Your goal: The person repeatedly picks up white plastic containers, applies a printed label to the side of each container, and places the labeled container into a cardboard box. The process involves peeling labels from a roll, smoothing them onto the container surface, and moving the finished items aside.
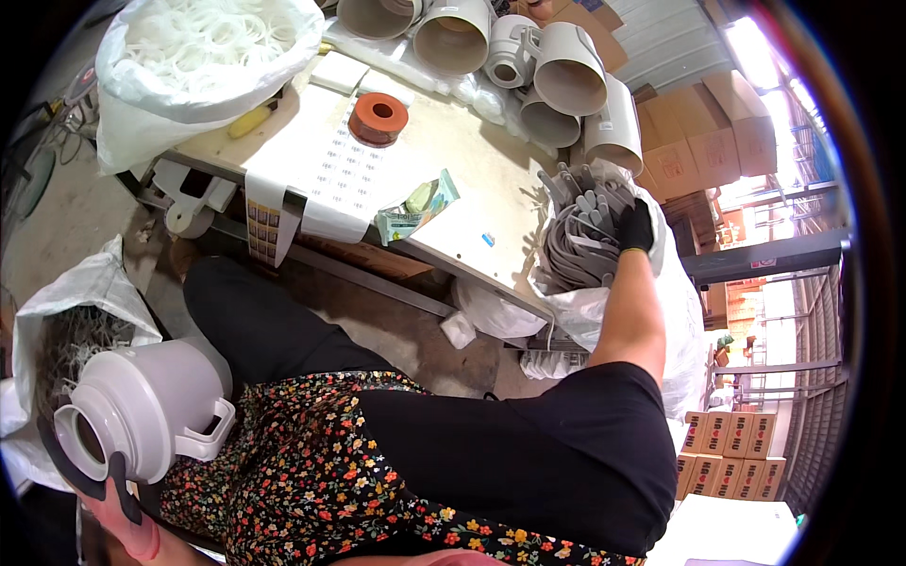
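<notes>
At the lower left, my left hand (117, 491), in a dark glove, grips the rim of a light grey plastic jug body (184, 391). The jug lies tilted against my lap, its round mouth facing left and its side handle toward me. My right arm stretches out to a white sack (585, 307) at the table's right end. There my right hand (636, 228), in a black glove, touches a heap of grey plastic strap-like handles (578, 247). Its fingers are partly hidden among them, so their grip does not show.
On the table (481, 193) are a brown tape roll (378, 119), a label sheet (347, 179) and a green wrapper (415, 209). Grey jug bodies (453, 38) stand behind. Sacks of translucent rings (203, 42) and plastic scraps (85, 344) are at left; cartons (703, 132) at right.
</notes>
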### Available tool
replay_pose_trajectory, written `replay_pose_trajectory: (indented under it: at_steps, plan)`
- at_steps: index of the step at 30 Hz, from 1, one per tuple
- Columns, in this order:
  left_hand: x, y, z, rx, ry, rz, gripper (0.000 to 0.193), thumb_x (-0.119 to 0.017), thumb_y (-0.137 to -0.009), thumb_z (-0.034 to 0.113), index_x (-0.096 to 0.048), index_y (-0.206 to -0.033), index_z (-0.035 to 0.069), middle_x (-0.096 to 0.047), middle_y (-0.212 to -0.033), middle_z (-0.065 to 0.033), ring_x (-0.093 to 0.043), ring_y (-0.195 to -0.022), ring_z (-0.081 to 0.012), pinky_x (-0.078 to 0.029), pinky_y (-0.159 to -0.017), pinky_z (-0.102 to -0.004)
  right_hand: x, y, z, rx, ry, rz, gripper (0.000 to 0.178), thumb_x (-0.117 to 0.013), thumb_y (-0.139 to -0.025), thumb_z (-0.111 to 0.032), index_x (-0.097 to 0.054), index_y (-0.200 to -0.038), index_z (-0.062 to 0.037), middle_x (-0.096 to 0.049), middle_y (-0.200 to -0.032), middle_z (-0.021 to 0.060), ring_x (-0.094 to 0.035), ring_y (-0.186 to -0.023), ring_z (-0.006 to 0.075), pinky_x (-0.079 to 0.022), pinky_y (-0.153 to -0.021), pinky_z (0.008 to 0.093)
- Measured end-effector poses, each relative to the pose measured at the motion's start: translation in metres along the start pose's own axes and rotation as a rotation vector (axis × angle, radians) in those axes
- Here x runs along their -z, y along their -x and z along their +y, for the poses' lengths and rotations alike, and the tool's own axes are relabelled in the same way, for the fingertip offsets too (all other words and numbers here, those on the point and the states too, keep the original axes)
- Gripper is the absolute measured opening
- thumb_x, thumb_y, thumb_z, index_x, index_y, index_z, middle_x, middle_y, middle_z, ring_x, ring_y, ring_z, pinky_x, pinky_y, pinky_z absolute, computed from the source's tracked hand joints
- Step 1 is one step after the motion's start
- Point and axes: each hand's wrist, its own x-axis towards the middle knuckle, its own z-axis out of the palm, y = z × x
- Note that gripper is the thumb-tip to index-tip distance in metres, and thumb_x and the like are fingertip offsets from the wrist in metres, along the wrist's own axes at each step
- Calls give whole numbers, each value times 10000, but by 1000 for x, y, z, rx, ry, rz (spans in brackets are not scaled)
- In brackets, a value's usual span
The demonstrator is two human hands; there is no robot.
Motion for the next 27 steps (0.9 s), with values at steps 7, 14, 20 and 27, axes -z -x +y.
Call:
replay_pose_trajectory:
  at_steps: [7, 14, 20, 27]
  plan:
    - [5, 14, -1, 78, -23, 91, 752, -567, -757, -19, -293, -1458, -9, -369, -1446, -150, -375, -1305, -253, -256, -1107, -353, 33, 2, -12, 30, 199, -498, 523, -650, -819, -246, -520, -1280, -38, -556, -1261, 224, -508, -1201, 359, -394, -1014, 402]
    - [-5, 22, 4, 87, -11, 95, 757, -587, -773, 9, -274, -1463, -13, -336, -1464, -142, -364, -1315, -255, -264, -1106, -370, 14, -6, 18, 351, 104, -315, 632, -677, -775, -182, -470, -1365, -90, -502, -1360, 195, -408, -1314, 339, -298, -1102, 375]
    - [-3, 14, 12, -5, 86, -3, 747, -551, -778, -49, -277, -1472, -6, -326, -1493, -137, -342, -1354, -255, -247, -1127, -373, 15, 12, -5, 441, 15, -41, 425, -605, -817, -88, -568, -1239, -52, -593, -1188, 220, -538, -1141, 379, -425, -968, 421]
    - [-4, 18, 27, -178, -126, 12, 804, -564, -749, -77, -243, -1482, 3, -311, -1496, -128, -337, -1356, -269, -233, -1136, -406, 49, 28, -73, 598, 114, -181, 278, -683, -746, -144, -664, -1022, -112, -644, -899, 163, -613, -864, 374, -478, -763, 457]
